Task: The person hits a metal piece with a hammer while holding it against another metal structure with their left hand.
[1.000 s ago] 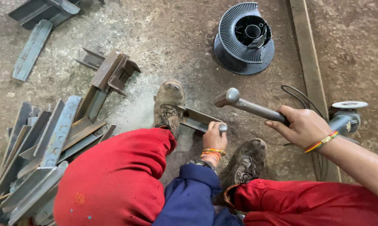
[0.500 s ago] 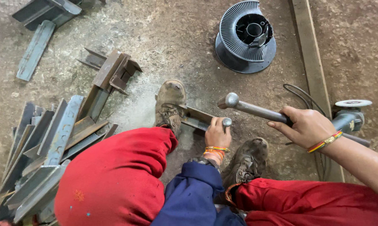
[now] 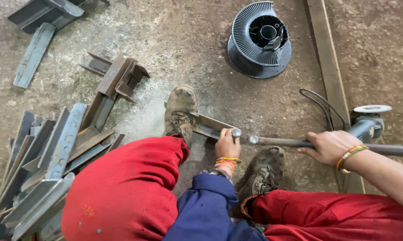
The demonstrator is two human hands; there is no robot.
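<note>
I squat over a short steel angle piece [image 3: 210, 125] lying on the floor, pinned under my left boot [image 3: 180, 114]. My left hand [image 3: 227, 145] grips a small round-headed steel punch [image 3: 235, 133] standing on that piece. My right hand [image 3: 328, 147] holds the long metal handle of a hammer [image 3: 281, 142], whose head [image 3: 253, 139] is low and right beside the punch's top. My right boot [image 3: 261, 172] rests just below the hammer.
A pile of steel angle offcuts [image 3: 49, 165] lies at the left, more pieces [image 3: 116, 80] ahead. A wire spool [image 3: 259, 40] stands at the top. An angle grinder [image 3: 366, 122] with cable lies at right beside a long flat bar [image 3: 328, 67].
The hammer has swung down from a raised position to the level of the punch head. My left hand stays on the punch.
</note>
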